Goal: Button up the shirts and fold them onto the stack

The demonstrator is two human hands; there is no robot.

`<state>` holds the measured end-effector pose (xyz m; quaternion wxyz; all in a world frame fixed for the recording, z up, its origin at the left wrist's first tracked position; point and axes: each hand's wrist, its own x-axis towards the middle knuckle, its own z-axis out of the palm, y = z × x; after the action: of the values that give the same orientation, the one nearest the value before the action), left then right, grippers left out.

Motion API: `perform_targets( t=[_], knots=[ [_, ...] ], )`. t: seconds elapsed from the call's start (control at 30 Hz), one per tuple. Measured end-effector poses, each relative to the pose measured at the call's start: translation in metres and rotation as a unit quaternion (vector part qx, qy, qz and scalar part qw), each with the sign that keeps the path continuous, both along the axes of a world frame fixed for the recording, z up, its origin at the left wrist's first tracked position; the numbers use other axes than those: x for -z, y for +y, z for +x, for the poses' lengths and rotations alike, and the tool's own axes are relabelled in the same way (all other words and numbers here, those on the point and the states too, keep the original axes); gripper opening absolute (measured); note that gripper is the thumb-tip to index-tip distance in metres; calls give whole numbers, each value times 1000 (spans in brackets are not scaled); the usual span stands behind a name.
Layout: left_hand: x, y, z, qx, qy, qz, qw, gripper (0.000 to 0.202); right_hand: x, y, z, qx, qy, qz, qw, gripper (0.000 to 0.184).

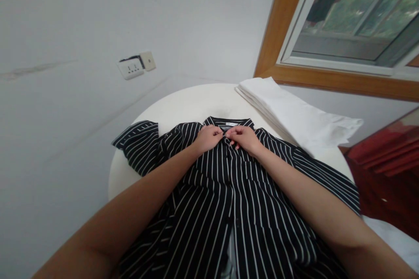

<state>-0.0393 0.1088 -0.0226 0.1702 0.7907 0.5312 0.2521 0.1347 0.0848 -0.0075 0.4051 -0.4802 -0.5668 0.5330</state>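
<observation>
A black shirt with thin white stripes (209, 209) lies front up on a round white table (183, 104), collar away from me. My left hand (208, 137) and my right hand (245, 138) meet just below the collar (229, 122). Both have their fingers pinched together on the front edges of the shirt at the top button. The button itself is too small to make out. One short sleeve (139, 144) spreads to the left.
A folded white cloth (294, 113) lies on the table's far right side. A wall socket and switch (135, 66) sit on the white wall behind. A wood-framed window (353, 17) is at upper right, and dark red furniture (386, 170) stands at right.
</observation>
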Motion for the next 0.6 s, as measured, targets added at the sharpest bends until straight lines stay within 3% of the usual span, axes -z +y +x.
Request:
perform_targets(
  t=[0.2,0.33,0.43,0.6],
  knots=[
    [-3,-1,-3,46,-29,12,998,21,3,0,1,-1,-12,-11,1000,16],
    [-7,-4,-6,78,-82,3,994,22,4,-2,0,3,-38,43,998,15],
    [-6,-4,-7,70,-107,-9,992,23,6,-5,-1,11,-72,95,993,11],
    [-7,-5,-4,47,-69,-4,997,36,9,-6,-2,30,-135,153,979,7]
  ],
)
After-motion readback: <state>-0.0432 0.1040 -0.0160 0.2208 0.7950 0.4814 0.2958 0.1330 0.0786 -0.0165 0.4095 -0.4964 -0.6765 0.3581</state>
